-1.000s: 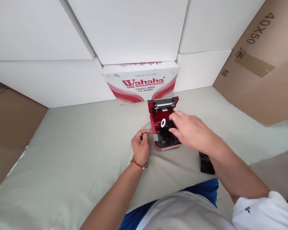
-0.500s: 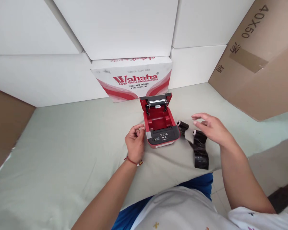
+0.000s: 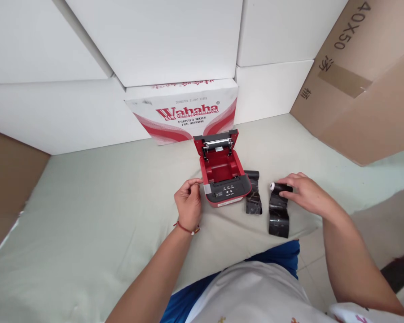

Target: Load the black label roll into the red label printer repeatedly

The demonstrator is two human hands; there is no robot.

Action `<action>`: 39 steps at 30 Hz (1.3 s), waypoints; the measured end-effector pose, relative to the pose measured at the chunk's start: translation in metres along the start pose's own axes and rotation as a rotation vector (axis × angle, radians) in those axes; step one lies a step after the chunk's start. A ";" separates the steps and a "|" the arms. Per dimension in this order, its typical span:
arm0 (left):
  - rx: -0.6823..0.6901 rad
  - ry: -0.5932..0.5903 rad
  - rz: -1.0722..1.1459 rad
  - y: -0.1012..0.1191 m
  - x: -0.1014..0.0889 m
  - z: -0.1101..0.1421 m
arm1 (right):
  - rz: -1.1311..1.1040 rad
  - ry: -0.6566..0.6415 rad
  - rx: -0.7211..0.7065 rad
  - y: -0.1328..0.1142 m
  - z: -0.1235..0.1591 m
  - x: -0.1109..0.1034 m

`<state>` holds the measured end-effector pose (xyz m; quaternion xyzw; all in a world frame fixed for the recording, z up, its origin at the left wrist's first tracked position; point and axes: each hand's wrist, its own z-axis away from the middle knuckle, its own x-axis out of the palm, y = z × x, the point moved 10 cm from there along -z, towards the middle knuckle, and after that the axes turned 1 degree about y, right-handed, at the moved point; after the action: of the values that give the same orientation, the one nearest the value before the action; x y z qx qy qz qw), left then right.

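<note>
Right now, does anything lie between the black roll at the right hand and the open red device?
Yes: the other black roll with its loose strip, on the cloth just right of the red device. Nothing visible separates the right hand from its own roll.

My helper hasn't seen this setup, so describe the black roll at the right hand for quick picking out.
Start at the white Wahaha box, then the open red device in front of it. Rightward, past the neighbouring roll beside the device, lies the wanted roll, at the right hand. Only this roll shows a white core at its left end.
</note>
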<state>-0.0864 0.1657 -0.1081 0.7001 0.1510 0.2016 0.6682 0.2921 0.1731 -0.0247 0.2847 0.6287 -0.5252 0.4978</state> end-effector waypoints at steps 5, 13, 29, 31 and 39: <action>-0.013 -0.010 0.029 -0.002 0.001 0.000 | -0.024 0.005 -0.176 -0.058 -0.011 -0.029; -0.051 -0.006 0.147 0.000 0.005 0.001 | -0.051 -0.122 -0.243 -0.114 -0.034 -0.008; 0.462 0.059 -0.210 0.075 -0.004 0.035 | 0.240 -0.080 -0.149 -0.199 -0.111 0.001; 0.732 0.007 -0.305 0.102 0.003 0.060 | 0.315 -0.119 -0.137 -0.201 -0.117 0.010; 1.177 -0.297 -0.568 0.122 0.048 0.115 | 0.385 -0.157 -0.116 -0.197 -0.139 0.030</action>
<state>0.0045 0.0808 0.0149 0.9011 0.3207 -0.1966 0.2158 0.0625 0.2430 0.0152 0.3283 0.5514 -0.4039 0.6520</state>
